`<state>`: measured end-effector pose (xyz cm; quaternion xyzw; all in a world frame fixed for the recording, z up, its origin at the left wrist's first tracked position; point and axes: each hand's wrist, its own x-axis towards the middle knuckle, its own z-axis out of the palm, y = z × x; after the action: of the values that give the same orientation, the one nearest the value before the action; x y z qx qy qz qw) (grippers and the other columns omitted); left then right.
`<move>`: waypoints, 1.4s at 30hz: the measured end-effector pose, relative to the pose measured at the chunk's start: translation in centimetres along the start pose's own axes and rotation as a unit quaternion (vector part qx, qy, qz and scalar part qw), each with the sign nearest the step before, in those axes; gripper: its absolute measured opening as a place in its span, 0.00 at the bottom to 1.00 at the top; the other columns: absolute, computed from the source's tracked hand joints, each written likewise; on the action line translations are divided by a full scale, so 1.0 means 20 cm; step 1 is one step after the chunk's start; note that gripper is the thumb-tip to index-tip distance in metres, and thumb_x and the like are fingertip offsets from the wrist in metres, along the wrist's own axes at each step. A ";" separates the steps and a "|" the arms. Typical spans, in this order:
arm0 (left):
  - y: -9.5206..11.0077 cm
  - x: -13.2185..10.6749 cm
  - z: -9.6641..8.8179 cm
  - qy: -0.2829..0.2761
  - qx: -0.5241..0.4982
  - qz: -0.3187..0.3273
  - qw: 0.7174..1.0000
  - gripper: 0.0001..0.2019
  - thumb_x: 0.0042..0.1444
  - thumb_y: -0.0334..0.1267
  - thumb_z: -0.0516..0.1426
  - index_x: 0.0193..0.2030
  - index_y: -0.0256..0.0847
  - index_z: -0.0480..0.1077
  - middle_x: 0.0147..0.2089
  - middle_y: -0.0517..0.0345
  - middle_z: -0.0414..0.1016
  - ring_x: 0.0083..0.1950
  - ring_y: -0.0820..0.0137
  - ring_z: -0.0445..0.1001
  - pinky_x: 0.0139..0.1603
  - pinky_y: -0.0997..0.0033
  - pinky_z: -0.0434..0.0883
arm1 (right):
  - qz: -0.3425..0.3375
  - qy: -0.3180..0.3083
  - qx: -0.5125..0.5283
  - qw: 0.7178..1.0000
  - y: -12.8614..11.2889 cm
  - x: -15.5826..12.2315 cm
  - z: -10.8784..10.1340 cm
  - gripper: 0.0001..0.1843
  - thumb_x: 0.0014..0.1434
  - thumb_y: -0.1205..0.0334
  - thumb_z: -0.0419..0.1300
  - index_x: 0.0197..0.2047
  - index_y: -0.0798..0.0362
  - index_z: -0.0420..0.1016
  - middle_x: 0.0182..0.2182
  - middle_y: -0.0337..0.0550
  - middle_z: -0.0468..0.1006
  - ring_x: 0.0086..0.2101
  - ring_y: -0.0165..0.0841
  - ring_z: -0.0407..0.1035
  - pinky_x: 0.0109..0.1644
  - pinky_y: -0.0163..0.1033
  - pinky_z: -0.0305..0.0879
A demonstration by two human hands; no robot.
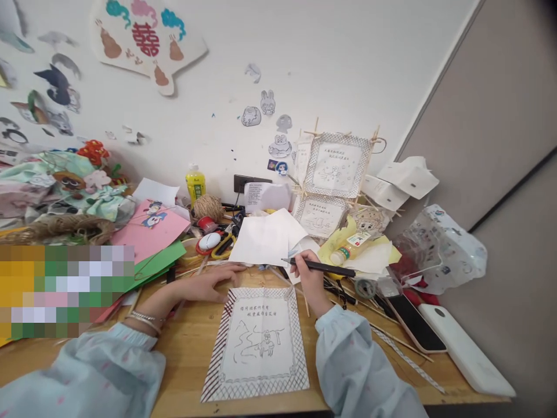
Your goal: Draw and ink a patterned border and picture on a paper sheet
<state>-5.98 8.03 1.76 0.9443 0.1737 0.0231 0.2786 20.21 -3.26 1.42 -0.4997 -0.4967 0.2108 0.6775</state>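
Right hand [310,274], grip closed on a black pen [324,267], hovers at one o'clock of the bordered drawing [259,342]; open left hand [213,284] apparently pins its top edge.

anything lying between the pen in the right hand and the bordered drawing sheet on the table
Nothing visible does. The right hand holds the pen just beyond the top right corner of the sheet, whose drawn face lies uncovered. The left hand rests flat by the top left corner, off to the side.

black pen [324,267] level, bordered drawing sheet [256,342] lying flat
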 end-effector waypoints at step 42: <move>-0.02 -0.03 0.03 0.019 -0.024 -0.081 0.996 0.06 0.55 0.42 0.57 0.34 0.42 0.68 0.70 0.58 0.51 0.71 0.59 0.46 0.68 0.62 0.48 | 0.051 -0.098 -0.066 0.992 0.08 -0.10 0.11 0.11 0.59 0.56 0.53 0.27 0.51 0.63 0.19 0.33 0.64 0.22 0.30 0.61 0.26 0.34 0.55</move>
<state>-6.62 7.83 0.95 0.9197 0.2538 0.0227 0.2986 17.73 -3.12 -0.84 -0.5450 -0.5477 0.2595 0.5794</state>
